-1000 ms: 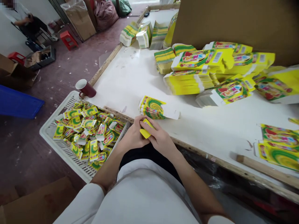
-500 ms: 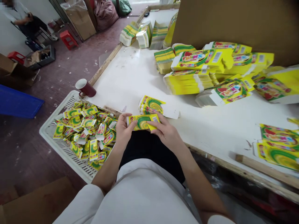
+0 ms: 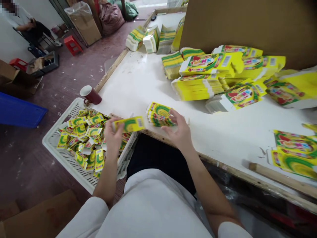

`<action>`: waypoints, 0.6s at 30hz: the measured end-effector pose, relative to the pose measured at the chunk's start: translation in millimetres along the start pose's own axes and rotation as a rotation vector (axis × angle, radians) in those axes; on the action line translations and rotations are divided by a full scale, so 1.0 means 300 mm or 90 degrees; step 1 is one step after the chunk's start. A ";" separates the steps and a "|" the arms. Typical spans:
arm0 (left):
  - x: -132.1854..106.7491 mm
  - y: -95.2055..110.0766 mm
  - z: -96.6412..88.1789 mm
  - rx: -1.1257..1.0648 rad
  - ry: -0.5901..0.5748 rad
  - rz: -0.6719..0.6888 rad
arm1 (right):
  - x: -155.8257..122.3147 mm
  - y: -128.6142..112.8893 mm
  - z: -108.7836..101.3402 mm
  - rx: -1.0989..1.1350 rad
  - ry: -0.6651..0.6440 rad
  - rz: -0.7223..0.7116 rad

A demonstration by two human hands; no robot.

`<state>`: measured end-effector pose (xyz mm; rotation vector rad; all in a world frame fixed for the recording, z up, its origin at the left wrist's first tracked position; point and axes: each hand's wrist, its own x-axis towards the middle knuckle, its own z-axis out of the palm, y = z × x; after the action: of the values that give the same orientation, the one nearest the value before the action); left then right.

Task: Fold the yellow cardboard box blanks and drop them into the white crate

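Note:
My left hand [image 3: 112,134] grips a small yellow and green carton [image 3: 132,124] by its left end, above the near right part of a white plastic basket [image 3: 53,130]. Many like cartons [image 3: 99,158] lie heaped in that basket. Over the table's front edge, my right hand [image 3: 178,130] has its fingers apart and holds nothing. Its fingertips are by a small stack of flat cartons [image 3: 159,114] on the white table [image 3: 133,82]; whether they touch it I cannot tell.
A maroon mug [image 3: 91,95] stands at the table's left corner. Stacks of larger flat cartons [image 3: 198,87] fill the back right, before a cardboard sheet [image 3: 242,29]. A wooden strip [image 3: 279,178] lies at right. A person [image 3: 27,24] sits far left near a red stool [image 3: 73,45].
My left hand has moved left with the carton, over the basket. My right hand has let go of the carton, opened, and moved up toward the small stack.

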<state>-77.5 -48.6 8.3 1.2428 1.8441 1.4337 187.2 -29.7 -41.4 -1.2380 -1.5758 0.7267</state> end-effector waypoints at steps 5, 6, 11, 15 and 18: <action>0.145 -0.086 -0.205 0.393 0.212 0.070 | 0.076 0.095 0.006 -0.280 -0.009 0.030; 0.143 -0.096 -0.208 0.397 0.218 0.080 | 0.080 0.098 0.009 -0.300 -0.017 0.035; 0.003 -0.080 0.001 0.036 0.084 0.082 | 0.051 0.021 -0.002 -0.249 0.027 0.027; -0.133 0.014 0.219 -0.390 -0.199 -0.036 | -0.019 -0.114 -0.007 -0.004 -0.085 0.006; -0.182 0.095 0.290 -0.543 -0.229 -0.147 | -0.085 -0.196 0.023 0.213 -0.207 0.019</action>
<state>28.6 -53.0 -1.7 0.7471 0.9173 1.4922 159.5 -71.0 -0.6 -0.9307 -1.6106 1.2057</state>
